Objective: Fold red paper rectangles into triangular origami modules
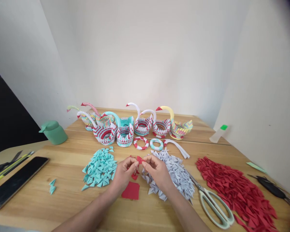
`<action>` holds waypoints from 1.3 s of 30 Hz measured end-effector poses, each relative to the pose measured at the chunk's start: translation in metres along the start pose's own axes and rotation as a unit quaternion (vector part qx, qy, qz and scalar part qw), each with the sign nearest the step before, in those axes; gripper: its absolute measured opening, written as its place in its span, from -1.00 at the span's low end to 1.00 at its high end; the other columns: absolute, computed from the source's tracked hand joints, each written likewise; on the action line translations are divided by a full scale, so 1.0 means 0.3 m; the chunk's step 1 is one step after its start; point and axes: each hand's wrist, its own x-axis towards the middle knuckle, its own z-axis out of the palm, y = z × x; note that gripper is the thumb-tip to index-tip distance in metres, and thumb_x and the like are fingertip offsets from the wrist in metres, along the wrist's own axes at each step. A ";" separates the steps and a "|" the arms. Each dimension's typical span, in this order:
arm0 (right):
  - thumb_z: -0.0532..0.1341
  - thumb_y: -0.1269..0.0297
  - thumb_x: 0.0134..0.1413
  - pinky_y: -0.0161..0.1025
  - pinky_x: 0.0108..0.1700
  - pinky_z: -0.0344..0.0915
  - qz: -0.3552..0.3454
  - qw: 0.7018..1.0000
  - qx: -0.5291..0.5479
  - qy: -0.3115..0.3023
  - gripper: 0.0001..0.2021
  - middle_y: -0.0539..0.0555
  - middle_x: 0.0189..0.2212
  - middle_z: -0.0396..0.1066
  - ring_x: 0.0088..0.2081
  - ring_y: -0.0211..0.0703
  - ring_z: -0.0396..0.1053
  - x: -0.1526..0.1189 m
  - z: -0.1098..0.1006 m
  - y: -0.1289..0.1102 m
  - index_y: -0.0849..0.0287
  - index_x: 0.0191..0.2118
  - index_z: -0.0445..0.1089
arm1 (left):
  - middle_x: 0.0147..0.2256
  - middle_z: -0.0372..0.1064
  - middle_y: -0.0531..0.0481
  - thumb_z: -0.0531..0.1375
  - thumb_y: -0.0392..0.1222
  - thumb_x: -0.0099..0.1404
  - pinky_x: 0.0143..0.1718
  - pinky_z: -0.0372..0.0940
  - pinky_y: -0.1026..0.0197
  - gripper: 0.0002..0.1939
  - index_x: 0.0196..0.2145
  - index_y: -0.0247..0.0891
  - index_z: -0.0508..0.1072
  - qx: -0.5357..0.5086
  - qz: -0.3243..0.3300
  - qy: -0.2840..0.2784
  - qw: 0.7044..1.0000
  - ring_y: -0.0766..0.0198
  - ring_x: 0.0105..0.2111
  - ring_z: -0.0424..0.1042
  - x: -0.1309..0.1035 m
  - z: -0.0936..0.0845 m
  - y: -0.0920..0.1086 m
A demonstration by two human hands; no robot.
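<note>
Between my two hands a small piece of red paper [140, 159] is held up, pinched from both sides. My left hand [126, 172] is closed, thumb and forefinger on the paper's left edge. From the other side my right hand [157, 167] grips it, also closed. Just below lies a flat red paper rectangle [130, 190] on the table. A few folded red pieces [134, 176] show behind my left fingers, partly hidden. Left of my hands is a pile of teal folded triangles [100, 169]; a pale grey-lilac pile [181, 175] lies beneath and beyond my right hand.
Several paper swans [125, 133] stand along the back. Before them lie a red-white ring [141, 143], a teal-white ring [156, 144] and a white neck piece [177, 146]. Scissors [216, 206] and a red triangle pile [234, 190] are right; a phone [16, 182] and green container [53, 132] left.
</note>
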 end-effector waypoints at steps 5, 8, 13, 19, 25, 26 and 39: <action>0.13 0.43 0.02 -0.29 -0.31 0.29 -0.110 0.990 -0.085 0.025 -0.84 0.01 -0.40 0.47 -0.37 -0.20 0.39 0.000 -0.015 -0.006 0.13 -0.36 0.47 | -0.46 0.43 -0.03 0.26 0.08 0.16 -0.44 0.21 0.28 -0.63 -0.37 -0.35 0.44 -0.147 -0.092 -0.066 0.983 0.34 -0.53 0.35 0.006 -0.007 0.006; 0.10 0.49 0.03 -0.25 -0.20 0.29 -0.169 0.977 -0.125 0.029 -0.78 0.03 -0.37 0.49 -0.29 -0.15 0.41 -0.001 -0.021 -0.009 0.10 -0.36 0.48 | -0.46 0.46 -0.09 0.22 0.13 0.19 -0.44 0.23 0.27 -0.58 -0.39 -0.38 0.46 -0.186 -0.130 -0.098 0.969 0.32 -0.53 0.40 0.008 -0.011 0.009; 0.10 0.48 0.07 -0.20 -0.15 0.30 -0.186 0.970 -0.154 0.010 -0.77 0.05 -0.35 0.49 -0.25 -0.11 0.42 -0.004 -0.023 -0.004 0.06 -0.33 0.48 | -0.50 0.47 -0.09 0.24 0.19 0.13 -0.49 0.24 0.28 -0.52 -0.40 -0.39 0.46 -0.170 -0.165 -0.069 0.969 0.32 -0.60 0.39 0.015 -0.020 0.018; 0.10 0.50 0.09 -0.18 -0.16 0.32 -0.215 0.958 -0.188 0.009 -0.75 0.08 -0.31 0.48 -0.22 -0.10 0.43 -0.003 -0.025 0.001 0.06 -0.28 0.50 | -0.51 0.49 -0.12 0.20 0.20 0.18 -0.50 0.24 0.31 -0.50 -0.43 -0.40 0.48 -0.149 -0.189 -0.090 0.967 0.33 -0.60 0.41 0.016 -0.033 0.018; 0.12 0.45 0.11 -0.18 -0.16 0.32 -0.204 0.962 -0.179 0.008 -0.79 0.06 -0.33 0.47 -0.24 -0.09 0.42 -0.002 -0.026 -0.002 0.06 -0.33 0.48 | -0.51 0.48 -0.06 0.35 0.04 0.04 -0.49 0.24 0.31 -0.63 -0.44 -0.37 0.47 -0.159 -0.175 -0.105 0.966 0.36 -0.60 0.39 0.019 -0.040 0.014; 0.12 0.43 0.11 -0.19 -0.17 0.32 -0.183 0.968 -0.171 0.007 -0.82 0.05 -0.35 0.47 -0.27 -0.10 0.42 -0.003 -0.025 -0.002 0.07 -0.34 0.46 | -0.52 0.47 -0.05 0.36 0.04 0.03 -0.49 0.25 0.30 -0.63 -0.46 -0.37 0.46 -0.160 -0.168 -0.101 0.967 0.37 -0.61 0.37 0.021 -0.040 0.012; 0.22 0.20 0.06 -0.27 -0.36 0.30 -0.021 0.996 -0.083 0.021 -0.79 0.00 -0.45 0.40 -0.43 -0.19 0.35 0.000 -0.013 0.004 0.17 -0.20 0.39 | -0.60 0.40 0.04 0.35 0.06 0.00 -0.52 0.20 0.31 -0.63 -0.46 -0.34 0.45 -0.055 -0.097 -0.049 0.993 0.39 -0.63 0.28 0.021 -0.018 0.024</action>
